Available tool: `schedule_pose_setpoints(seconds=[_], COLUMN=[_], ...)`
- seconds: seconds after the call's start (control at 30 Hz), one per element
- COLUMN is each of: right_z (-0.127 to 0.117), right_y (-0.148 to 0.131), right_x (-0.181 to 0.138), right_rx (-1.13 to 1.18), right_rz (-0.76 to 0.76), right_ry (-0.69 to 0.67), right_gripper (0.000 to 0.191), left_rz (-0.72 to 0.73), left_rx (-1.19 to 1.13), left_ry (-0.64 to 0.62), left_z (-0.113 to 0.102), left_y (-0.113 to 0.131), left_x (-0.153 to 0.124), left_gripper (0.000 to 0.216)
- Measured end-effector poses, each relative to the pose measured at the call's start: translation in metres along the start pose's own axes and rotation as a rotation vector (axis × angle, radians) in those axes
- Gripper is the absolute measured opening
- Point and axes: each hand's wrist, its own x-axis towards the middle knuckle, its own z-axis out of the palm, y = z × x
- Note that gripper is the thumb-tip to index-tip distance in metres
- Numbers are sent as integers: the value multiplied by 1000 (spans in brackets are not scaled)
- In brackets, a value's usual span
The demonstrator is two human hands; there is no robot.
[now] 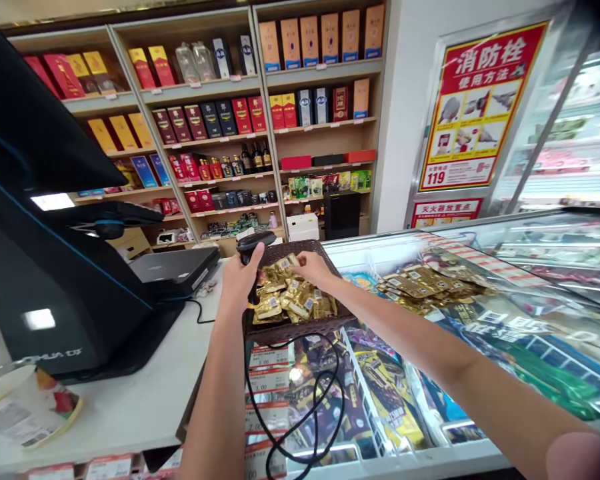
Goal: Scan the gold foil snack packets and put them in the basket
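My left hand is wrapped round the handle of a black handheld barcode scanner, its head pointing to the right over a brown woven basket. Inside the basket lies a heap of small gold snack packets, some with barcode labels facing up. At the basket's far right side, my right hand pinches one gold packet near the top of the heap; its fingertips are partly hidden. The scanner's black cable hangs in loops in front of the basket.
The basket rests on a glass-topped freezer with packaged goods inside. More gold packets are piled to the right. On the left counter stand a checkout terminal, a black flat device and a paper tub. Shelves of boxed bottles line the back.
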Motion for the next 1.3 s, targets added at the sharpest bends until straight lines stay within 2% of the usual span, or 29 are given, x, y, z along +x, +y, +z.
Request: schedule_pose_setpoints(seconds=[0.1,0.17,0.3,0.37,0.43,0.57,0.67,0.9,1.1,1.3], right_z=[-45,-74,-123,-138,-149,-161,-167,-173,-172,-172], right_y=[31,52,84,92,94,90,90,96,89,91], right_x=[-9,-14,-21,-23,-25,-29,-32,-34,-34,-32], right_rx=[337,398,33,-120,-132,-9,54,149,135,163], right_rz=[45,42,-31,-36,-6,75,56,107,145,115], right_ry=[67,143,369,365,292,164,89,-64,-65,-76], right_gripper=[16,16,21,22,23,23,17,14,11,11], left_rz=[-26,-52,-97,-94,-75,-117,-122,-118,-93,-78], left_rx=[10,7,-14,-18,-22,-6,14,68,66,86], left_ry=[-62,-131,-268,-329,-397,-571,-652,-641,-643,-663], left_z=[12,22,43,51,57,66,73,86,87,87], left_y=[3,6,12,17,23,40,48,41,41,39], left_x=[-4,-8,-20,-27,-36,-57,-69,-76,-74,-73], left_gripper=[55,56,54,52,49,48,48,48,46,45])
